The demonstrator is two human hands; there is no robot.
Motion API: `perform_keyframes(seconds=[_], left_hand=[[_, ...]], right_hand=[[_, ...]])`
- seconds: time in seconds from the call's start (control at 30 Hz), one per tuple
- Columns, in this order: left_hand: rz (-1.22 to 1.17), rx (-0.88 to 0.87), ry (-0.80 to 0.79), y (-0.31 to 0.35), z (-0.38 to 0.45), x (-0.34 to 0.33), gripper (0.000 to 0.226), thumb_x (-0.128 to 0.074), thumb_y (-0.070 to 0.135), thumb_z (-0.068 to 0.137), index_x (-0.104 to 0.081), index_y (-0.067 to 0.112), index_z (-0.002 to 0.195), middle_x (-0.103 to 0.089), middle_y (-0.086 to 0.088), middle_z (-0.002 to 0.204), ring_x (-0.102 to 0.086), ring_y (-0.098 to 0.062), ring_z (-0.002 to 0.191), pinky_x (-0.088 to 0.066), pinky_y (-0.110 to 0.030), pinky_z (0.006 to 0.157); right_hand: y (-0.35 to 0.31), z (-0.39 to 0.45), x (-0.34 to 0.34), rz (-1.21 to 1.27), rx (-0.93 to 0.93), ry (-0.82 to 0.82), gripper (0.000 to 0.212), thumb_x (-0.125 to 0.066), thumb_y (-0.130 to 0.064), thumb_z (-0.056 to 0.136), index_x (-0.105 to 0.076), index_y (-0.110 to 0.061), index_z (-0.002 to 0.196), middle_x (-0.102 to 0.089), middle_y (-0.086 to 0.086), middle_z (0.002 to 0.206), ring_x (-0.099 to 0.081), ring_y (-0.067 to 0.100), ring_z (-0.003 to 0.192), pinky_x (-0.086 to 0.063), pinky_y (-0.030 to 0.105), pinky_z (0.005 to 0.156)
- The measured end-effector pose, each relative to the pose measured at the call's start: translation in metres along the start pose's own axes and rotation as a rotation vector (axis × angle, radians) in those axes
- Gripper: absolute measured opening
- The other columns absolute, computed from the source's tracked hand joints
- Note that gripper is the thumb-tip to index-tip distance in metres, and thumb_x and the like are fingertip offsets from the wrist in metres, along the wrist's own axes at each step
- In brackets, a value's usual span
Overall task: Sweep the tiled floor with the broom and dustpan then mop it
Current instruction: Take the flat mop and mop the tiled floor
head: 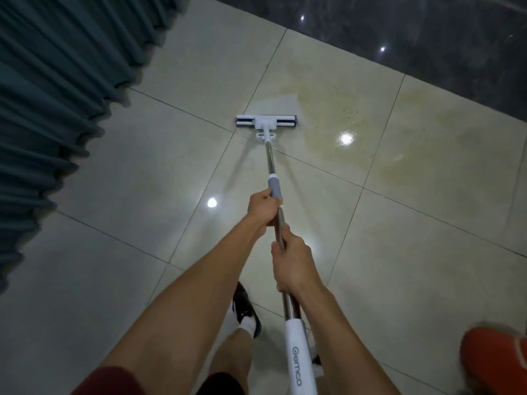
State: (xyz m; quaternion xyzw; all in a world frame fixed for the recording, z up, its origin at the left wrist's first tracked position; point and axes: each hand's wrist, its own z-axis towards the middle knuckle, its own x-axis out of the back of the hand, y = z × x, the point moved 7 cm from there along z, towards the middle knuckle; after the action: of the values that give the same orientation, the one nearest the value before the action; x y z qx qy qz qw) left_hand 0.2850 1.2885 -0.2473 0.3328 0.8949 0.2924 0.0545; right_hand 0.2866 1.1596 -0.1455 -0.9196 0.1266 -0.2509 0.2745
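Observation:
A white sponge mop [266, 122] rests its head flat on the pale tiled floor [128, 172], its metal handle slanting back toward me. My left hand [263, 208] grips the shaft just below the grey collar. Closer to me, my right hand [295, 262] is closed around the shaft above the white lower grip. A wet, yellowish patch [370, 129] spreads over the tiles to the right of the mop head. No broom or dustpan is in view.
Dark teal curtains [51, 104] hang along the left side. A glossy black tiled strip [413, 32] borders the floor at the top right. An orange object [496, 363] sits at the bottom right corner. My feet in dark sandals [245, 312] stand below the handle.

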Motion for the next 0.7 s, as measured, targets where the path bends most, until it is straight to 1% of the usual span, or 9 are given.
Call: perform_keyframes(seconds=[0.07,0.23,0.3,0.37,0.4,0.47,0.53,0.6,0.7], left_hand=[[0.050,-0.004,0.002,0.017,0.016,0.016,0.011,-0.063,0.003,0.092,-0.069,0.012,0.089,-0.069,-0.017,0.090,-0.066,-0.033,0.073,-0.063,-0.051,0.079],[0.102,-0.011,-0.019,0.048,0.036,0.038,0.016,-0.063,0.005,0.092,-0.068,0.015,0.080,-0.069,-0.016,0.086,-0.066,-0.033,0.072,-0.064,-0.051,0.077],[0.110,-0.010,-0.020,0.062,0.044,0.043,0.018,-0.062,0.006,0.094,-0.067,0.018,0.082,-0.069,-0.017,0.088,-0.065,-0.033,0.073,-0.063,-0.051,0.079],[0.109,-0.016,-0.035,0.081,0.058,0.044,0.014,-0.062,0.007,0.096,-0.070,0.017,0.092,-0.069,-0.017,0.091,-0.065,-0.032,0.075,-0.063,-0.050,0.080],[0.119,-0.022,-0.041,0.091,0.064,0.045,0.011,-0.062,0.008,0.096,-0.071,0.014,0.098,-0.069,-0.017,0.092,-0.065,-0.032,0.075,-0.063,-0.050,0.080],[0.150,-0.028,-0.047,0.112,0.079,0.046,0.009,-0.061,0.007,0.096,-0.070,0.011,0.097,-0.068,-0.018,0.092,-0.066,-0.034,0.076,-0.063,-0.051,0.080],[0.163,-0.029,-0.056,0.137,0.093,0.045,0.010,-0.061,0.006,0.096,-0.070,0.008,0.099,-0.068,-0.019,0.092,-0.065,-0.034,0.076,-0.062,-0.051,0.081],[0.171,-0.021,-0.051,0.163,0.109,0.044,0.016,-0.061,0.006,0.097,-0.070,0.007,0.109,-0.068,-0.019,0.093,-0.065,-0.034,0.077,-0.062,-0.053,0.083],[0.203,-0.018,-0.063,0.200,0.136,0.039,0.013,-0.062,0.007,0.097,-0.069,0.005,0.107,-0.068,-0.019,0.091,-0.066,-0.034,0.077,-0.062,-0.054,0.083]], right_hand=[[-0.020,0.012,-0.011,0.035,-0.007,0.024,0.049,-0.041,-0.016,0.103,-0.036,-0.025,0.151,-0.054,0.000,0.077,-0.052,0.012,0.055,-0.049,0.028,0.053],[-0.056,0.028,-0.025,0.121,-0.044,0.061,0.047,-0.042,-0.017,0.103,-0.039,-0.027,0.149,-0.052,-0.001,0.076,-0.050,0.013,0.056,-0.051,0.029,0.053],[-0.072,0.039,-0.025,0.139,-0.047,0.079,0.046,-0.042,-0.017,0.104,-0.041,-0.028,0.149,-0.054,0.000,0.077,-0.052,0.013,0.057,-0.047,0.024,0.047],[-0.090,0.054,-0.023,0.136,-0.041,0.095,0.045,-0.042,-0.017,0.104,-0.043,-0.027,0.147,-0.058,0.003,0.081,-0.056,0.014,0.060,-0.043,0.021,0.045],[-0.099,0.062,-0.020,0.139,-0.037,0.103,0.044,-0.042,-0.017,0.104,-0.044,-0.027,0.147,-0.060,0.004,0.084,-0.057,0.015,0.064,-0.043,0.021,0.048],[-0.117,0.078,-0.016,0.152,-0.030,0.114,0.044,-0.042,-0.015,0.104,-0.044,-0.025,0.147,-0.061,0.005,0.089,-0.058,0.016,0.070,-0.045,0.023,0.057],[-0.136,0.095,-0.010,0.167,-0.031,0.114,0.045,-0.042,-0.014,0.104,-0.044,-0.024,0.148,-0.058,0.005,0.090,-0.055,0.014,0.069,-0.044,0.024,0.061],[-0.155,0.117,-0.003,0.193,-0.039,0.120,0.046,-0.042,-0.015,0.104,-0.044,-0.025,0.148,-0.057,0.005,0.090,-0.053,0.012,0.063,-0.041,0.021,0.055],[-0.182,0.150,0.011,0.227,-0.058,0.143,0.048,-0.043,-0.016,0.104,-0.041,-0.029,0.150,-0.058,0.004,0.089,-0.052,0.010,0.058,-0.038,0.015,0.041]])
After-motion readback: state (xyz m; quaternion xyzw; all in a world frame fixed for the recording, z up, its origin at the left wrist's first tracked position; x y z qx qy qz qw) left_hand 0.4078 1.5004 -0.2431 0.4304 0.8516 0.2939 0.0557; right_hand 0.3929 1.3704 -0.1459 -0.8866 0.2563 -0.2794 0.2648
